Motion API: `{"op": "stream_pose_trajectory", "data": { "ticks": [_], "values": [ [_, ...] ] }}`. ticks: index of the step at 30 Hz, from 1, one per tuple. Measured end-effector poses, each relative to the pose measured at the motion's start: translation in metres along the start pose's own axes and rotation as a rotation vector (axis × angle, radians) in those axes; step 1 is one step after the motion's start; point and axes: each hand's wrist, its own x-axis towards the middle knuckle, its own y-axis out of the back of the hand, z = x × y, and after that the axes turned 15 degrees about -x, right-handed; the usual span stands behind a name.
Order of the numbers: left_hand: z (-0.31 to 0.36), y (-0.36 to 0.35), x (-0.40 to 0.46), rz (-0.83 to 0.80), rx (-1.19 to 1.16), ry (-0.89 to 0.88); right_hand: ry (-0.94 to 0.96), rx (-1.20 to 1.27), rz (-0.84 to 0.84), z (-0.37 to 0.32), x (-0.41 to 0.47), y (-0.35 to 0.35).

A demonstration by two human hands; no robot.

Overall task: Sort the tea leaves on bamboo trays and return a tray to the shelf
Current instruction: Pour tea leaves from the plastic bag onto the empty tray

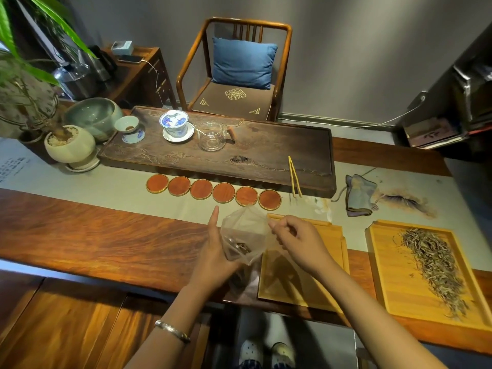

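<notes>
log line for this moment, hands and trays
left hand: holds plastic bag | right hand: pinches bag rim | near tray: no leaves visible | right tray: tea leaves

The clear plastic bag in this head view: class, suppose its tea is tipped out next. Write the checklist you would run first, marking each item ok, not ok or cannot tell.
1. Bag supported: ok. The left hand holds the clear plastic bag from the side.
2. Bag mouth open: cannot tell. The right hand pinches its top edge, but the film hides the opening.
3. Tea inside: ok. Dark leaves sit low in the bag.
4. Landing spot free: ok. The near bamboo tray shows bare wood.
5. Bag over that tray: not ok. It hangs mostly left of the tray's edge.
6. Other batch kept apart: ok. The pale leaves lie on the right bamboo tray.
</notes>
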Motion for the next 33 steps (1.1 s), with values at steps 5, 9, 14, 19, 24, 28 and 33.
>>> {"op": "stream_pose_trajectory", "data": {
  "ticks": [5, 9, 14, 19, 24, 28, 33],
  "values": [
    [0.014, -0.003, -0.003, 0.085, 0.08, -0.031, -0.201, 0.24, -0.097, 0.025, -0.029, -0.019],
    [0.035, -0.011, -0.002, 0.106, 0.078, -0.074, -0.09, 0.085, -0.277, 0.044, -0.053, -0.047],
    [0.061, -0.034, -0.004, 0.069, 0.009, -0.133, -0.099, 0.229, -0.141, 0.033, -0.05, -0.065],
    [0.075, -0.045, -0.002, -0.012, 0.011, -0.136, -0.208, 0.38, -0.027, 0.035, -0.049, -0.047],
    [0.064, -0.038, -0.003, -0.14, -0.231, 0.02, -0.192, 0.403, -0.184, 0.06, -0.065, -0.008],
    [0.044, -0.047, -0.009, -0.336, -0.347, 0.203, -0.245, 0.415, -0.383, 0.079, -0.073, 0.014],
    [0.026, -0.079, -0.018, -0.531, -0.218, 0.349, -0.334, 0.46, -0.538, 0.095, -0.08, 0.02]
  ]
}}
